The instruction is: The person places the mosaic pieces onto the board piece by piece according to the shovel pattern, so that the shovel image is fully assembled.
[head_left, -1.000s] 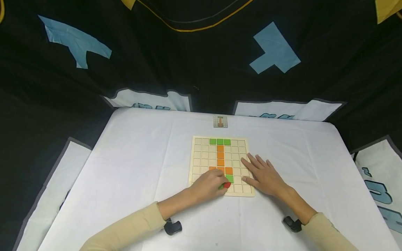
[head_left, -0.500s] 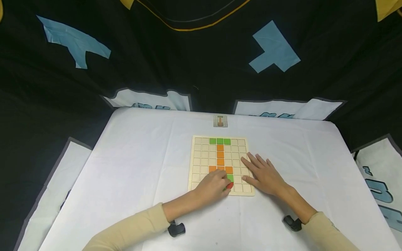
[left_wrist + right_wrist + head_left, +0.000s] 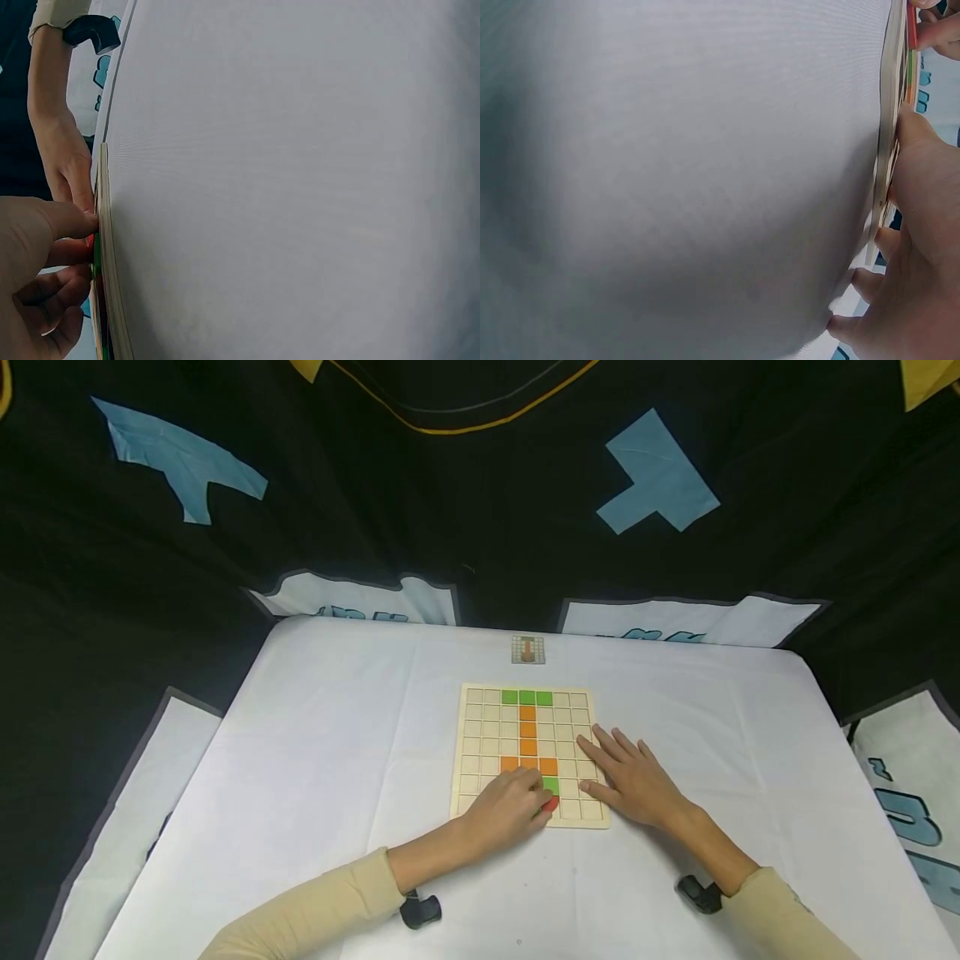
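Observation:
A wooden grid board (image 3: 480, 727) lies flat on the table with coloured square tiles in its cells. Near its bottom edge my left hand (image 3: 504, 810) pinches a red tile (image 3: 552, 803), right over a cell below a green tile (image 3: 552, 785). The left wrist view catches thumb and fingers at the board's edge, the red barely showing between them. Part of the lower board is hidden under this hand. My right hand (image 3: 637, 785) rests spread on the board's right side, fingers straight, holding nothing; in the right wrist view its thumb lies along the board edge (image 3: 886, 142).
Orange tiles (image 3: 528, 729) run down the board's middle column, under a row of green tiles (image 3: 527, 697) at the top. A small pattern card (image 3: 528, 650) lies behind the board. White cloth (image 3: 337, 735) covers the table, with a dark curtain (image 3: 375, 510) beyond.
My left hand has shifted slightly right, and the red tile, tilted with green showing beside it, is now lower and flatter at the cell. My right hand stays put.

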### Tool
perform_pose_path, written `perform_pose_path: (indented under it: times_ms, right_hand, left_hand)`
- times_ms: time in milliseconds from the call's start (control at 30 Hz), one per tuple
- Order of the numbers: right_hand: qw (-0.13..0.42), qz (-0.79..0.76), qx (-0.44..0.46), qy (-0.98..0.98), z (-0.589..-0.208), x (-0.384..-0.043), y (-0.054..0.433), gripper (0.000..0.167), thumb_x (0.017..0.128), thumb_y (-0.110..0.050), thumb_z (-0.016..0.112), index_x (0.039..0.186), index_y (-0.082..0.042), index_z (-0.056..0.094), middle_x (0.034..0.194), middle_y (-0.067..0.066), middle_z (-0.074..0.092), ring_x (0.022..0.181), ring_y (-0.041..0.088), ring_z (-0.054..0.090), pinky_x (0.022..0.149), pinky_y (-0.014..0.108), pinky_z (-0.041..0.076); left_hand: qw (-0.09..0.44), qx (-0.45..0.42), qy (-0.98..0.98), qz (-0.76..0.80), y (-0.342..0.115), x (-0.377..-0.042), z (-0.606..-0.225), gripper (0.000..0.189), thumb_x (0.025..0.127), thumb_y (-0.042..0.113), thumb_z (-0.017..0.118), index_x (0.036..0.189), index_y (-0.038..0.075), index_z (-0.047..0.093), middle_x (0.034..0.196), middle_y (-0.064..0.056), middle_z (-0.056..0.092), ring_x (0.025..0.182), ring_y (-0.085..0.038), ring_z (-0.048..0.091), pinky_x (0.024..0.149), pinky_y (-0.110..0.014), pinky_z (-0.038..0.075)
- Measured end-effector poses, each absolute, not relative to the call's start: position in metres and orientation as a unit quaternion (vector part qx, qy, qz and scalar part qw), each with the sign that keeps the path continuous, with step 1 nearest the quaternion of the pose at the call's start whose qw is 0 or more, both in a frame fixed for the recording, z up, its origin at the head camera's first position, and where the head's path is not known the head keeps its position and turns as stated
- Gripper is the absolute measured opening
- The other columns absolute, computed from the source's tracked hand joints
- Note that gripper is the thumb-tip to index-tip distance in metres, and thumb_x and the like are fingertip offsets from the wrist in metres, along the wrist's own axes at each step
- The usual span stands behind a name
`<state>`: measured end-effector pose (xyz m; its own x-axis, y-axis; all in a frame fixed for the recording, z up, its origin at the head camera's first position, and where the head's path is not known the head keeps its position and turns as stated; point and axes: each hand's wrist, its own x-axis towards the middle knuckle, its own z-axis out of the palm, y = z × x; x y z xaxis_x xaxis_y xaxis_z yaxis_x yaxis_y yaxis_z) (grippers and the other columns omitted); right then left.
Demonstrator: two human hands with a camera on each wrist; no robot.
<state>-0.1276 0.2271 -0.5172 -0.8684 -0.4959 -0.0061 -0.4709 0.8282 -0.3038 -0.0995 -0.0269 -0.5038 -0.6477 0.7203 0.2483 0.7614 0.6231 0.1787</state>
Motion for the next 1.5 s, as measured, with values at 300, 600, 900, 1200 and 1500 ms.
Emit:
perform_pose_path:
  times_ms: [300,600,900,1200,1500]
  right_hand:
    - [0.045,-0.146,-0.252,0.956,-0.517,-0.127,0.227,0.07,0.096,-0.047,0.061,0.153,-0.013,0.041,0.157,0.018,0.033,0.142,0.046,0.029,0.107,0.07,0.024]
    - [0.047,-0.145,-0.248,0.957,-0.517,-0.126,0.226,0.069,0.096,-0.047,0.061,0.153,-0.014,0.041,0.157,0.018,0.034,0.142,0.046,0.029,0.107,0.07,0.024]
    - [0.049,-0.144,-0.248,0.957,-0.517,-0.127,0.227,0.069,0.097,-0.048,0.06,0.154,-0.014,0.041,0.157,0.018,0.033,0.142,0.045,0.028,0.107,0.07,0.024]
    - [0.054,-0.147,-0.247,0.956,-0.517,-0.128,0.227,0.069,0.097,-0.049,0.06,0.154,-0.015,0.04,0.158,0.017,0.033,0.142,0.045,0.028,0.107,0.07,0.023]
    - [0.055,-0.153,-0.244,0.956,-0.519,-0.128,0.228,0.07,0.097,-0.049,0.059,0.154,-0.014,0.04,0.158,0.017,0.033,0.142,0.045,0.028,0.108,0.069,0.022]
  left_hand:
    - [0.1,-0.422,-0.895,-0.108,-0.028,-0.099,-0.505,0.015,0.09,0.028,0.075,0.09,0.013,0.077,0.089,0.001,0.064,0.079,-0.013,0.057,0.067,-0.024,0.046]
    - [0.132,-0.427,-0.891,-0.08,-0.026,-0.097,-0.506,0.018,0.093,0.028,0.071,0.082,0.014,0.074,0.08,0.004,0.058,0.071,-0.012,0.051,0.06,-0.022,0.037]
    - [0.144,-0.419,-0.892,-0.089,-0.024,-0.097,-0.506,0.018,0.093,0.026,0.071,0.08,0.013,0.074,0.08,0.003,0.059,0.071,-0.011,0.053,0.059,-0.023,0.04]
    - [0.116,-0.429,-0.888,-0.118,-0.025,-0.1,-0.504,0.014,0.093,0.024,0.071,0.087,0.013,0.077,0.081,0.003,0.06,0.073,-0.011,0.054,0.06,-0.021,0.041]
    - [0.061,-0.356,-0.911,-0.197,-0.058,-0.125,-0.483,0.022,0.095,0.022,0.065,0.111,0.009,0.075,0.101,-0.005,0.068,0.087,-0.018,0.062,0.075,-0.03,0.053]
